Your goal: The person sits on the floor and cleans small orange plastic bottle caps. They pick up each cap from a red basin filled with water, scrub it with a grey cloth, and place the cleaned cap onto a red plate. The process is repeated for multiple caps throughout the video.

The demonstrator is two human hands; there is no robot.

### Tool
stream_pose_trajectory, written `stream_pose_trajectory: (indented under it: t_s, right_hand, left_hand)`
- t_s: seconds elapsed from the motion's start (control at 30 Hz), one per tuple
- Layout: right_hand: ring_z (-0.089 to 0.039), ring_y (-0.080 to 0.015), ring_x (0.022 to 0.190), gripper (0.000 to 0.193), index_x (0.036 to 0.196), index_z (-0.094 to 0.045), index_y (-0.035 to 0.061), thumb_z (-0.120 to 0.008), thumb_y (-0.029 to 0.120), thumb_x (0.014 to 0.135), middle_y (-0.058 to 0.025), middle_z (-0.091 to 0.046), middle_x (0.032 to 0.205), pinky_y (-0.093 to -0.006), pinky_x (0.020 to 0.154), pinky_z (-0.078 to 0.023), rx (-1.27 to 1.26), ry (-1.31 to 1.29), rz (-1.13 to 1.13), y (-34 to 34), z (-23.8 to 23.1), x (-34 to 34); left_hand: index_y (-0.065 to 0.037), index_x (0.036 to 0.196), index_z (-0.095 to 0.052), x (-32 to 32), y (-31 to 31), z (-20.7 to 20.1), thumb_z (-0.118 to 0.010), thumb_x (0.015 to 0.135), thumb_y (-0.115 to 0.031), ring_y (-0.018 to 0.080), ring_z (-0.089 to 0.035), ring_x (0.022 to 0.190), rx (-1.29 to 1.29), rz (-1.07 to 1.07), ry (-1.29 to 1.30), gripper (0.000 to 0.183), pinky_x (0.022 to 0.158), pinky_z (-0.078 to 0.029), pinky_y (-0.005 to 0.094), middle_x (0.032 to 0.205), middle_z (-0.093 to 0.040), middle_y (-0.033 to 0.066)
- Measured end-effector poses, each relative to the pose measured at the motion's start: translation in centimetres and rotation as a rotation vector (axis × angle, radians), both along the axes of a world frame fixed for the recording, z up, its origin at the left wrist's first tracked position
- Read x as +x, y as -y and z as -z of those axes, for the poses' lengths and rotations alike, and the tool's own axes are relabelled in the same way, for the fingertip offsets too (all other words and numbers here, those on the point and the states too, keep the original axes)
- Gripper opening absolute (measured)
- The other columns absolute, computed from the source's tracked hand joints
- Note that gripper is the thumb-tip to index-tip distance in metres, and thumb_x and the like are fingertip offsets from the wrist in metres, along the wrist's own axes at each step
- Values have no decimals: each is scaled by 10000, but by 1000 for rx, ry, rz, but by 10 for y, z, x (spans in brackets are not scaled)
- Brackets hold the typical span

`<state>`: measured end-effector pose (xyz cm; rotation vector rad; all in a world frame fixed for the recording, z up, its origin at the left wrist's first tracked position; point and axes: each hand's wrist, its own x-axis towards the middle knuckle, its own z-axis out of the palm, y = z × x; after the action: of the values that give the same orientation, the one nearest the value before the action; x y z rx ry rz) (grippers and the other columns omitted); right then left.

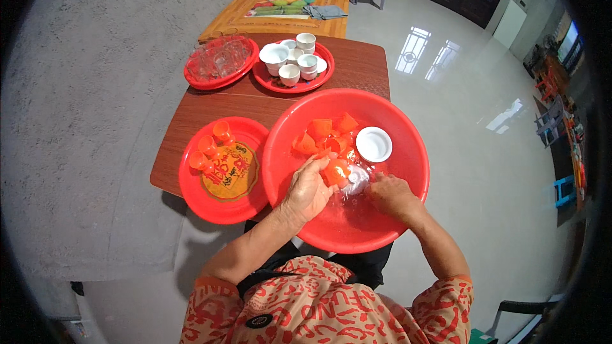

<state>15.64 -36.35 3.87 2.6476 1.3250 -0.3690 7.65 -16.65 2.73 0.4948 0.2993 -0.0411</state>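
Inside a large red plastic basin (299, 216) of water, my left hand (309, 191) is closed around a small orange cup (336, 172). My right hand (390, 195) dips into the water at the basin's right, its fingers curled; whatever they hold is hidden. Between the hands a white lidded piece (357, 179) lies in the water. Just beyond it sits a round white dish (374, 144). Several orange cups (320, 129) are heaped at the basin's far left.
Left of the basin, a round red tray (217, 210) with a gold printed centre carries several orange cups (208, 146). Farther back, one red tray (220, 83) holds clear glasses (223, 57), another white cups (289, 75). Brown table (172, 153) beneath; grey wall (95, 121) at left.
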Motion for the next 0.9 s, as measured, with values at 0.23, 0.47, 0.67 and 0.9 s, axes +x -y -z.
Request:
stream_pose_trajectory:
  t_s: [0.23,0.47,0.67,0.9]
  right_hand:
    - [-591,-333,819,245,1041,-616,29,-665,45,802,-162,-536,944,-400,736,-502,1038,-328,42,-32,-66,-35]
    - [-604,-331,769,184,980,-618,-20,-652,63,820,-183,-562,851,-393,693,-500,1123,-312,138,-50,-58,-24]
    - [-626,-305,768,193,996,-634,-34,-649,40,819,-171,-574,879,-372,656,-508,1104,-365,252,-43,-45,-9]
    - [-580,-288,817,242,995,-628,-10,-645,-44,757,-132,-547,932,-377,667,-502,1132,-18,-4,-41,-43,-30]
  left_hand:
    - [-68,1111,-574,0,3,-4,-529,965,-179,175,-604,967,65,-65,26,189,816,-507,346,1064,-624,68]
    - [-42,1275,-481,-1,4,-5,-476,978,-132,174,-566,1112,70,52,201,310,972,-468,346,1203,-578,74]
    - [-36,1390,-373,-7,15,-17,-466,971,-103,194,-470,1251,74,147,254,434,1072,-377,369,1353,-470,89]
    - [-10,1393,-371,-10,12,-17,-454,970,-101,188,-429,1285,64,102,116,440,1094,-340,353,1373,-452,98]
